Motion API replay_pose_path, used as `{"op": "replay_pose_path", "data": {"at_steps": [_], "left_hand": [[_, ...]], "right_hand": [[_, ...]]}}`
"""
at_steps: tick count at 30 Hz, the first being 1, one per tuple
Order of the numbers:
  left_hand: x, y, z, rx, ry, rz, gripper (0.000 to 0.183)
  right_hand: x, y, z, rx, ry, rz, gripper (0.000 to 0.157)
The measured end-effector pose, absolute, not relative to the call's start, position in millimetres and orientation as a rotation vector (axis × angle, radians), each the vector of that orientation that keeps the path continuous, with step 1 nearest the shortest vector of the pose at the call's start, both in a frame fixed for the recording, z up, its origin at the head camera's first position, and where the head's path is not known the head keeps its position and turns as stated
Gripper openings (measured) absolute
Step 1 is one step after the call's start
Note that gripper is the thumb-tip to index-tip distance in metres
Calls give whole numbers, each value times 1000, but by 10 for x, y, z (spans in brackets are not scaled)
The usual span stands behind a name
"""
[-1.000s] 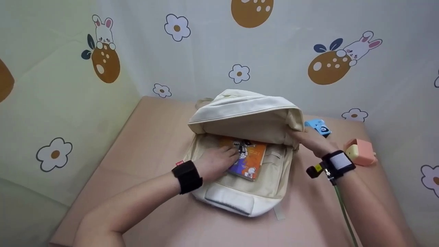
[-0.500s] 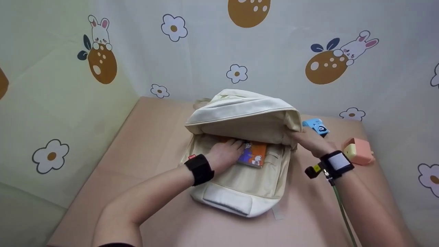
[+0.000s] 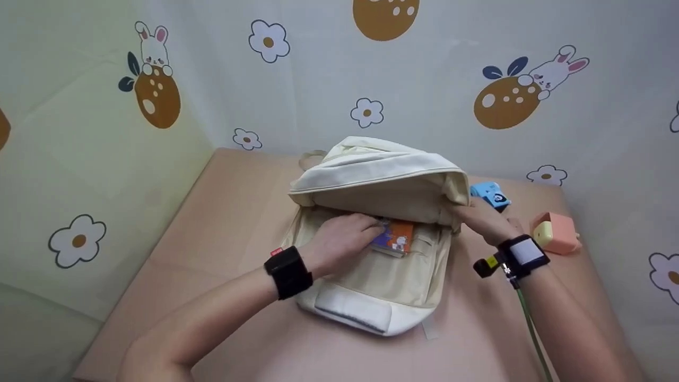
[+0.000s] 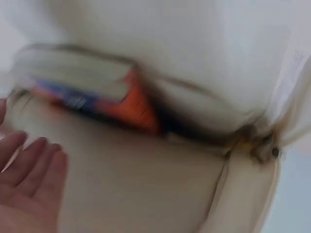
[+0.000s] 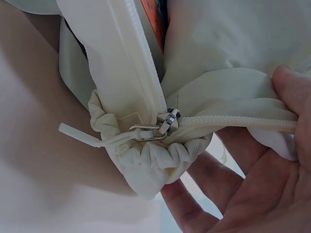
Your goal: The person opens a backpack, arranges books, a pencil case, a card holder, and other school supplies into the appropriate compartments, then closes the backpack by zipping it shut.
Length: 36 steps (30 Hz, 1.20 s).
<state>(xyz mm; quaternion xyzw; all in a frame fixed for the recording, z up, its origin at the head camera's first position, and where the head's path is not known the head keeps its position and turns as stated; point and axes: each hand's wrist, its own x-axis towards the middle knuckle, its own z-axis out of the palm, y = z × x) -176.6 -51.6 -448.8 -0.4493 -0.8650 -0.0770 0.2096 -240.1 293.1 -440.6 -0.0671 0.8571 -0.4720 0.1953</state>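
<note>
A cream backpack (image 3: 403,281) lies unzipped on the table, its front flap (image 3: 382,170) raised. Inside, an orange and purple book (image 3: 395,239) shows its lower end, while the rest goes out of sight under the flap. My left hand (image 3: 339,241) is over the backpack's opening beside the book. In the left wrist view, that hand's straight fingers (image 4: 41,167) are apart from the blurred book (image 4: 138,107). My right hand (image 3: 485,220) grips the flap's right edge, with the thumb on the inner side, near the metal zipper pull (image 5: 167,124).
A light blue toy-like object (image 3: 490,195) sits just behind my right hand. Right of my wrist stands a pink box-like object (image 3: 557,233) with a pale yellow part. Printed curtains rise behind and left of the pink table (image 3: 223,212).
The book has slid deeper under the flap, away from me, with my left hand pushing along it. That hand has since drawn slightly back left. My right hand keeps holding the flap.
</note>
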Motion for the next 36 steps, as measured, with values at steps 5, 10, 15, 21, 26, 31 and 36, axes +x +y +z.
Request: {"op": "replay_pose_path", "data": {"at_steps": [5,10,15,21,26,31,36], "left_hand": [[-1649,-888,-4154,-1131,-2112,-514,12],[-1823,-1385,-4111,-810,-2037,-823,34],[-2113,-1786,-4406,-702,-2450,-993,85],[-2307,-1898,-4692,-713,-2851,-1160,69],[-2335,-1791,-4742,-681,-2867,-1201,40],[-2286,-1701,-4758,-681,-2886,-1179,40],[-2250,-1648,-4798,-708,-2886,-1040,41]], "right_hand": [[-2387,2935,-4432,-185,2395,-1362,78],[-2383,2953,-4437,-185,2404,-1381,77],[-2367,2963,-4499,-190,2391,-1412,72],[-2319,2971,-4643,-274,2375,-1466,71],[-2349,2998,-4761,-390,2396,-1466,65],[-2453,3001,-4826,-460,2431,-1461,61],[-2528,2980,-4862,-446,2511,-1462,57]]}}
